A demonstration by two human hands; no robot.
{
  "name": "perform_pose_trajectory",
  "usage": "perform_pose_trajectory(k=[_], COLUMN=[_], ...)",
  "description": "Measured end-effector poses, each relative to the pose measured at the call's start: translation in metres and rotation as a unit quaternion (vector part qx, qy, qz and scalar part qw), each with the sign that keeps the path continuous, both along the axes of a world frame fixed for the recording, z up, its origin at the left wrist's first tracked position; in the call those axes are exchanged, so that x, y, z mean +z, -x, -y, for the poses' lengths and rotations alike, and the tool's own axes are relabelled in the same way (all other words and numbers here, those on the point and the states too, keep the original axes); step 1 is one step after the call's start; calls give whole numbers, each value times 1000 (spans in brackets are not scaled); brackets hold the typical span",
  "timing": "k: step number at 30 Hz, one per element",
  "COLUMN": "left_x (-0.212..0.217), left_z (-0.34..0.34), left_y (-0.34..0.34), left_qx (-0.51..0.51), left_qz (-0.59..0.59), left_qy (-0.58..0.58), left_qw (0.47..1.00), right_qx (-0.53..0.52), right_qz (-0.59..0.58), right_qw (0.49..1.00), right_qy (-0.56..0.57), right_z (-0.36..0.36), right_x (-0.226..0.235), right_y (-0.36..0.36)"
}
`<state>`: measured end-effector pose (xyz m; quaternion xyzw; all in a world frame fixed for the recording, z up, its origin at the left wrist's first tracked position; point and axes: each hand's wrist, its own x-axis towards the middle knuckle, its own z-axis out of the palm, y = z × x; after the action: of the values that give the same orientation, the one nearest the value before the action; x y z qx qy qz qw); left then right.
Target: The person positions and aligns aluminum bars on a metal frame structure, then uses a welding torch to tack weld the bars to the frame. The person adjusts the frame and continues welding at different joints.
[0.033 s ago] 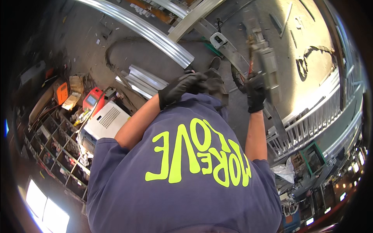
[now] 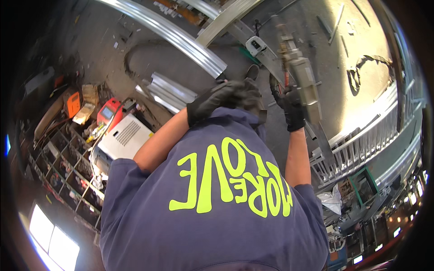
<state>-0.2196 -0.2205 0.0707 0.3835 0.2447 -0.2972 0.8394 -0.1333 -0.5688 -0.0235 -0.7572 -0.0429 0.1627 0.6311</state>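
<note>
My left hand (image 2: 212, 103), in a black glove, lies across the front of my body at the waist. Its fingers are smeared by motion and partly lost against dark clothing, so their grip is unclear. On the right, my right hand (image 2: 294, 108), also gloved in black, has its fingers curled at the side of a long silvery metal piece (image 2: 307, 88) with brass-coloured parts toward its far end. That piece is blurred and its exact kind cannot be made out. A thin red part (image 2: 286, 77) shows beside the fingertips.
Long shiny metal profiles (image 2: 176, 38) span the far side; shorter ones (image 2: 172, 88) lie at left. A white machine (image 2: 126, 135) and red unit (image 2: 110, 111) stand beside a compartment rack (image 2: 68, 178). A hose (image 2: 129, 61) curves over the floor. Slatted metal frames (image 2: 361, 142) stand right.
My right hand and the long metal piece have shifted slightly left. My left hand's fingers have moved a little and are more blurred.
</note>
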Motion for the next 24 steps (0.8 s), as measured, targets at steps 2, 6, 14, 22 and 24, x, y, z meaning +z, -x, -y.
perform_pose_trajectory(k=[2,6,14,22,24], left_x=[12,-11,-38,-32,-27], left_z=[25,54,68,71,71], left_y=[-16,-35,-59,-66,-74], left_qx=[78,176,282,339,333], left_qz=[-19,-14,-79,-128,-112], left_qy=[-22,69,51,50,54], left_qw=[997,982,955,931,935], right_qx=[159,243,352,323,350], right_qz=[232,63,27,8,17], right_qw=[938,963,932,946,935], right_qy=[203,96,83,17,43], right_z=[-15,-49,-73,-96,-95], right_x=[-3,34,11,8,8], right_y=[2,-30,-52,-65,-76])
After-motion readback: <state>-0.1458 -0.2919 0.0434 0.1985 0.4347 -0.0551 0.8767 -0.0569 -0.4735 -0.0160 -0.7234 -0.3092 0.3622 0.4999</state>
